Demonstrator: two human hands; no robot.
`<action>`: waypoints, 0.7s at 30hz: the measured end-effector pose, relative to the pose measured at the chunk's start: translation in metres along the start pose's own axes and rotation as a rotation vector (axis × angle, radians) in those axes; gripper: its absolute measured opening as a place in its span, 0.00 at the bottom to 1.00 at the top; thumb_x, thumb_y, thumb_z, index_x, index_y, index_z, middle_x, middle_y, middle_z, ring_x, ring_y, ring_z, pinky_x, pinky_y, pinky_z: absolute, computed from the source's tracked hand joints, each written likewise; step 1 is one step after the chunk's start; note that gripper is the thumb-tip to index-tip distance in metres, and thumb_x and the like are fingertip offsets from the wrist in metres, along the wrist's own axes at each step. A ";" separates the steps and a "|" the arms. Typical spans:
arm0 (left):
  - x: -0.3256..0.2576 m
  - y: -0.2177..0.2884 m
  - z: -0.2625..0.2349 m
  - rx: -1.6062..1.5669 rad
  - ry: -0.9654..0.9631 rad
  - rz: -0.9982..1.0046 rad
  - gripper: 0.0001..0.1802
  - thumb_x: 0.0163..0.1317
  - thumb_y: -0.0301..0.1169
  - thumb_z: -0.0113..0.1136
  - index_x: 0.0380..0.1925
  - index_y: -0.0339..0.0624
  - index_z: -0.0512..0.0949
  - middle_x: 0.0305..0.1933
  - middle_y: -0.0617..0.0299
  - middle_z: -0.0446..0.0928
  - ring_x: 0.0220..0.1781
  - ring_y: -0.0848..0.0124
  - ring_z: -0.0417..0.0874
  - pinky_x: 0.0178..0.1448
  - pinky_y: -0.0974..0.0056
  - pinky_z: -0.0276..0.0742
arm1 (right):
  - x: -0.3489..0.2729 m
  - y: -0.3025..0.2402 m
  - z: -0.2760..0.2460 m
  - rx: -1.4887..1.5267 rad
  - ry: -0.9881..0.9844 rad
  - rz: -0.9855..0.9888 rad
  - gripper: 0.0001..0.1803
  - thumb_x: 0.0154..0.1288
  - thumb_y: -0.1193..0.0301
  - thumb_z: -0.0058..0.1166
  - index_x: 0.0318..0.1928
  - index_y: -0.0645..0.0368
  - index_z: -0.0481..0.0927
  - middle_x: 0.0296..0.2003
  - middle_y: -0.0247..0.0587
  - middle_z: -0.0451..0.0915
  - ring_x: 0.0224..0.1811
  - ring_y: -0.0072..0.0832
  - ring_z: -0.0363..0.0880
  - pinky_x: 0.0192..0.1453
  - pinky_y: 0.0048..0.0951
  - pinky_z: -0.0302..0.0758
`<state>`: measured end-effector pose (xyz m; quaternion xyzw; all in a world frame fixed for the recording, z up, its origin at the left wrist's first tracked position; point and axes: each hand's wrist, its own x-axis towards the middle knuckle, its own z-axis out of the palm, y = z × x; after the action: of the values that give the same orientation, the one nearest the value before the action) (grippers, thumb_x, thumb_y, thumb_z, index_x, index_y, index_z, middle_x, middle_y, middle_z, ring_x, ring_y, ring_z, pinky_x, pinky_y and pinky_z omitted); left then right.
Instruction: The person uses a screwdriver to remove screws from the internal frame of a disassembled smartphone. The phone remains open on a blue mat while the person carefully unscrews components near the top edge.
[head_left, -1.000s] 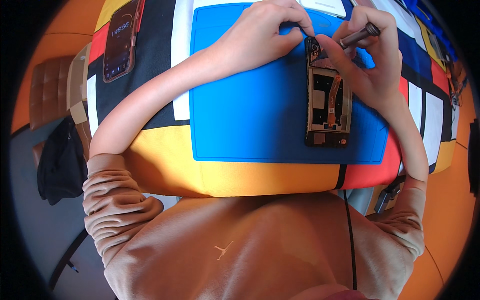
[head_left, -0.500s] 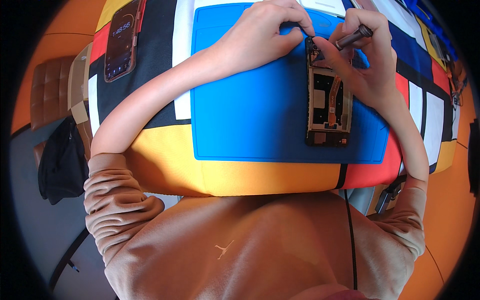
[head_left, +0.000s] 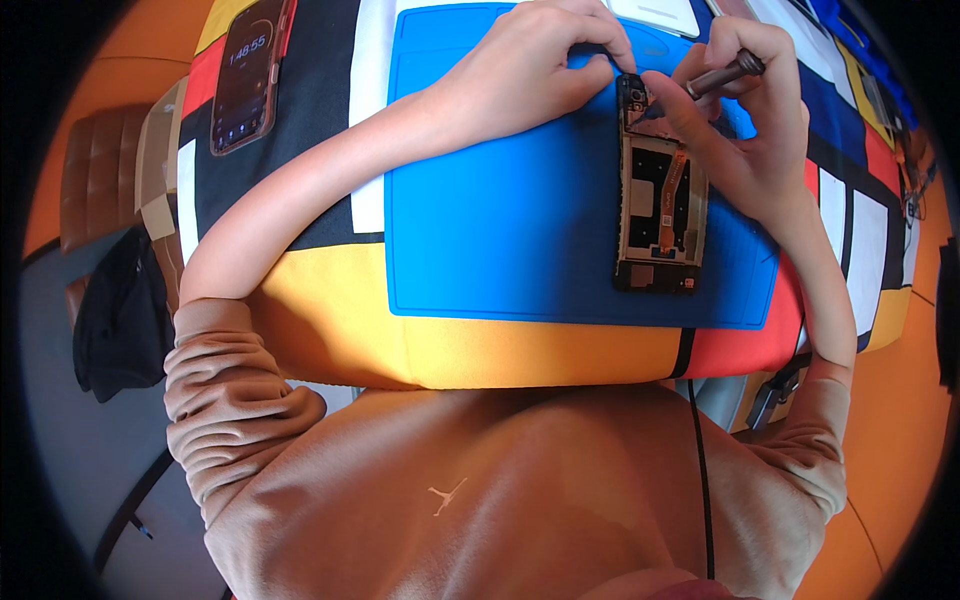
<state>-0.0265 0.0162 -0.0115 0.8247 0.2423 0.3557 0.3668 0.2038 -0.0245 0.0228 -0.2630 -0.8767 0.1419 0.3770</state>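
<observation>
A smartphone with its back off [head_left: 650, 205] lies lengthwise on the blue work mat [head_left: 490, 240], its metal frame, circuit board and orange flat cable exposed. At its top left corner, my left hand [head_left: 545, 75] has bent fingers, with the thumb and index fingertips against the phone's edge. My right hand [head_left: 745, 130] grips a dark screwdriver [head_left: 725, 75] between thumb and fingers. The tool slants down to the left, and its tip meets the upper board area near the camera. Which screw or part lies under the tip is too small to tell.
Left of the mat, another phone [head_left: 247, 75] with a lit screen rests on the colour-blocked tablecloth [head_left: 320, 300]. A white flat item [head_left: 655, 12] sits at the mat's far edge. Blue cables [head_left: 885, 50] bunch at the far right. A black cord [head_left: 700, 480] hangs in front of me.
My right hand and the screwdriver have shifted slightly right, showing more of the upper board. My left hand stays at the phone's corner. The whole view has moved a little.
</observation>
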 end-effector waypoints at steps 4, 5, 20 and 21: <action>0.000 -0.002 0.002 0.019 0.019 0.014 0.08 0.60 0.21 0.55 0.37 0.32 0.81 0.41 0.46 0.82 0.48 0.51 0.83 0.57 0.56 0.78 | -0.003 0.000 0.004 -0.022 -0.014 0.012 0.24 0.66 0.82 0.68 0.53 0.54 0.66 0.32 0.32 0.80 0.30 0.12 0.76 0.30 0.14 0.67; -0.001 -0.002 0.001 0.029 0.019 0.017 0.08 0.60 0.20 0.55 0.37 0.32 0.81 0.41 0.46 0.83 0.48 0.51 0.83 0.57 0.56 0.78 | -0.002 -0.001 0.004 -0.013 -0.009 0.009 0.24 0.66 0.82 0.68 0.53 0.54 0.66 0.32 0.31 0.80 0.30 0.12 0.76 0.30 0.14 0.67; -0.001 -0.004 0.002 0.013 0.038 0.026 0.09 0.59 0.22 0.56 0.38 0.32 0.82 0.41 0.46 0.83 0.47 0.51 0.84 0.55 0.57 0.79 | 0.002 -0.008 -0.009 -0.008 0.019 0.086 0.18 0.70 0.85 0.60 0.51 0.60 0.66 0.33 0.36 0.79 0.32 0.14 0.76 0.33 0.13 0.68; -0.001 -0.005 0.002 0.010 0.038 0.026 0.09 0.59 0.22 0.56 0.38 0.32 0.82 0.41 0.46 0.83 0.47 0.51 0.84 0.55 0.57 0.79 | 0.002 -0.008 -0.009 -0.004 0.018 0.093 0.18 0.70 0.85 0.60 0.51 0.60 0.66 0.33 0.35 0.79 0.32 0.13 0.76 0.33 0.13 0.67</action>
<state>-0.0264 0.0178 -0.0168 0.8227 0.2403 0.3747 0.3536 0.2067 -0.0294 0.0334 -0.3053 -0.8603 0.1552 0.3775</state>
